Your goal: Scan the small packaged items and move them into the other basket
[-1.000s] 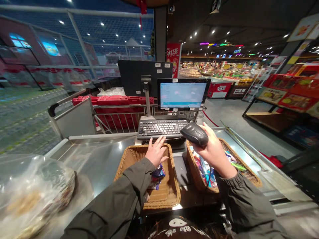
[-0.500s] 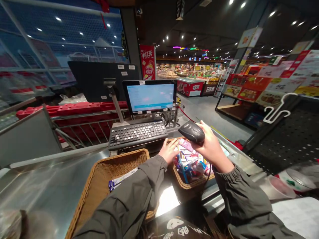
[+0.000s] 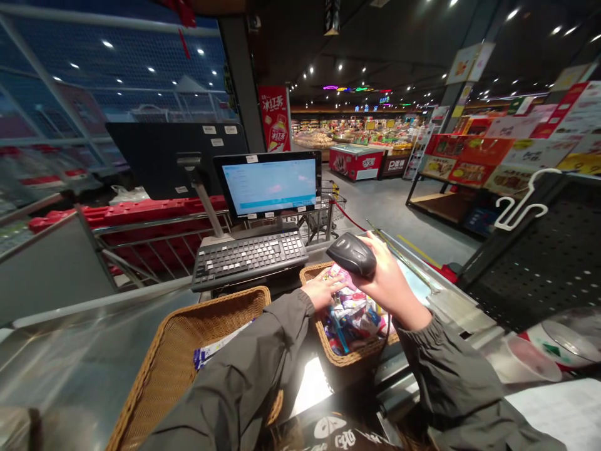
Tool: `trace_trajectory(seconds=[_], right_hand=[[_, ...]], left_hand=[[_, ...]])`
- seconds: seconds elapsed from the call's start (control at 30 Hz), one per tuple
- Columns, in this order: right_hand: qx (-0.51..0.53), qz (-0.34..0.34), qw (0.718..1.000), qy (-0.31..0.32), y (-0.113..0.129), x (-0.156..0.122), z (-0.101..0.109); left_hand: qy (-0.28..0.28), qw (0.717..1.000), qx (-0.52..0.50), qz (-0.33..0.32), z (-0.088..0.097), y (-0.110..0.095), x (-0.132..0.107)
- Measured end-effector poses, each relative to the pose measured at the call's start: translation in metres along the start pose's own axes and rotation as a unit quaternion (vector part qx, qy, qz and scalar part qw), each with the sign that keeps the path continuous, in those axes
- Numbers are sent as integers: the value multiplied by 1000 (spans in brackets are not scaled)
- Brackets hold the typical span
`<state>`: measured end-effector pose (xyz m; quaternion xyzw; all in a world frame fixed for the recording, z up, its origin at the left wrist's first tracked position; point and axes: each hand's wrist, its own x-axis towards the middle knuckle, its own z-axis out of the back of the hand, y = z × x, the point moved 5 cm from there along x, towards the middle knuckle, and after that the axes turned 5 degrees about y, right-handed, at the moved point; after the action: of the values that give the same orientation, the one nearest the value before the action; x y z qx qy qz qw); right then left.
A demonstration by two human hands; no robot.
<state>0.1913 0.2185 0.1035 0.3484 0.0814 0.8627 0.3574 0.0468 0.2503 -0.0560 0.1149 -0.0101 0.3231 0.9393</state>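
My right hand (image 3: 387,275) is closed round a black barcode scanner (image 3: 352,254), held above the right wicker basket (image 3: 345,358). That basket is full of small colourful packets (image 3: 353,313). My left hand (image 3: 323,289) reaches into it from the left, fingers on a pink packet at the top of the pile. The left wicker basket (image 3: 181,341) holds a blue and white packet (image 3: 211,349), partly hidden by my left sleeve.
A keyboard (image 3: 248,257) and a lit screen (image 3: 270,185) stand behind the baskets on the steel counter (image 3: 70,363). Red shopping trolleys (image 3: 154,216) line the left. A black perforated panel (image 3: 539,257) with a white hook rises on the right.
My left hand left the left basket and crossed into the right basket onto the packets. The scanner came down slightly over that basket. The view swung to the right.
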Motion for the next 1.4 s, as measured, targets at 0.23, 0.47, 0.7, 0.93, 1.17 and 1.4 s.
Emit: trace_trajectory(seconds=[0.23,0.47,0.7,0.93,1.17,1.4], right_hand=[[15,7,1000,-11,3,2,3],[-5,7,1000,-8,13,7,-5],[-25,21,999,-19,40,19,-18],[-33,35,999,-10,65,32,-45],[-23,39,999,16,81,39,-71],[-19,35,999,30,90,41,-91]], left_hand=[[-12,998,61,4,48,15,-26],[-97,972,107,187,116,46,-68],[-174,922,113,327,174,55,-104],[-181,888,138,399,188,71,-132],[-176,881,141,417,175,90,-157],[-167,876,141,429,170,95,-170]])
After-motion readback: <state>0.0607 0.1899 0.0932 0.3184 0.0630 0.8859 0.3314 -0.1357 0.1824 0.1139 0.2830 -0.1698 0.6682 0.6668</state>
